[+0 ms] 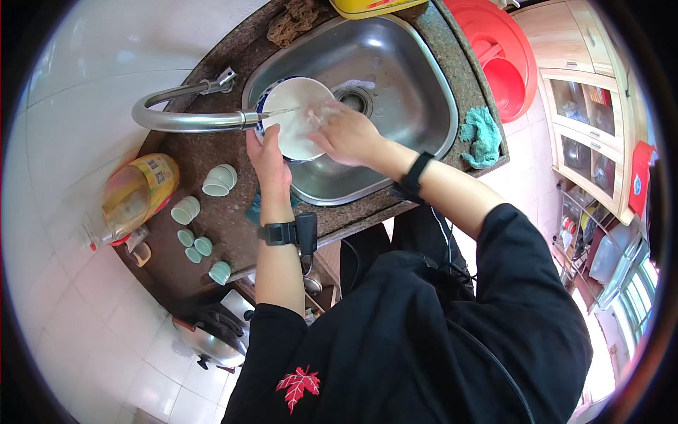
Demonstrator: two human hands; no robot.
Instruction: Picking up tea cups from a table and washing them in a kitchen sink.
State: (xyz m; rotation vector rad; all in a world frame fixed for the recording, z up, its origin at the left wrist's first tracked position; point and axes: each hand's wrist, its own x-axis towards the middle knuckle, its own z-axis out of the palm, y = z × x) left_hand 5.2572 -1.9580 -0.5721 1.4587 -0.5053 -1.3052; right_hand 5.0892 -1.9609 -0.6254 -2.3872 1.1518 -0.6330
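Under the running faucet [196, 119], my left hand [269, 159] grips the near-left rim of a white bowl [296, 127] with a blue-patterned outside. A thin stream of water falls into it. My right hand [344, 132] is at the bowl's right side, its fingers blurred over the inner surface; whether they hold anything I cannot tell. The bowl is held over the left part of the stainless steel sink [413, 100], and the drain [354, 100] shows just beyond my right hand.
Several small pale green cups [203, 245] and stacked white cups [220, 180] stand on the stone counter left of the sink, beside a large oil bottle [140, 191]. A green cloth [481, 138] lies at right, a brown scrubber [294, 22] behind. A red basin [503, 69] stands beyond the counter.
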